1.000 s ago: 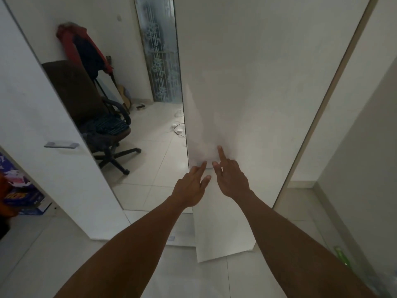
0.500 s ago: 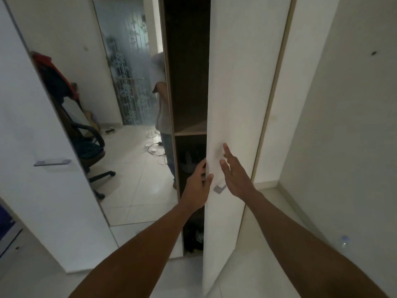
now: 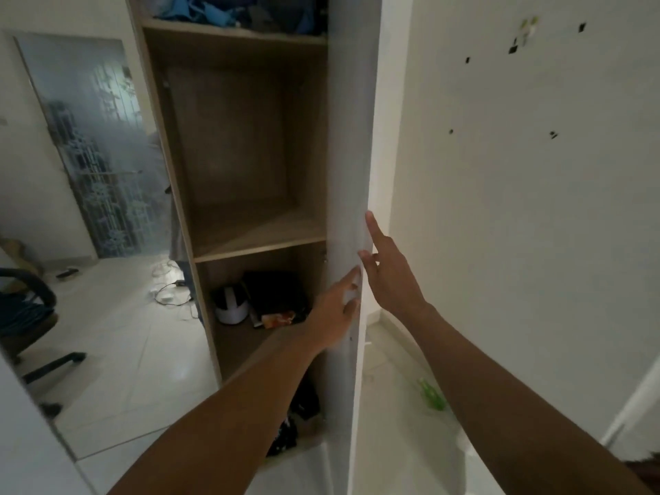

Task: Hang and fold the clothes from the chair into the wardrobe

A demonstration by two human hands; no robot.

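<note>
The wardrobe (image 3: 250,241) stands in front of me with its white door (image 3: 348,173) swung out, edge toward me. My left hand (image 3: 335,309) lies on the door's inner face, fingers curled round its edge. My right hand (image 3: 387,269) is flat against the outer face, fingers spread, holding nothing. The middle shelf (image 3: 257,232) is bare. Blue clothes (image 3: 232,10) are heaped on the top shelf. In the mirror at the left I see the office chair (image 3: 32,326) with a dark striped garment on its seat.
The lower shelf holds a white rounded object (image 3: 231,304), a black box (image 3: 276,292) and an orange packet (image 3: 278,319). Dark things lie at the wardrobe's bottom. A green bottle (image 3: 432,394) lies on the floor by the right wall. The mirror reflects cables on the tiles.
The wardrobe door has swung from almost shut to wide open, baring the shelves. Both hands stayed on the door and moved with it to the right.
</note>
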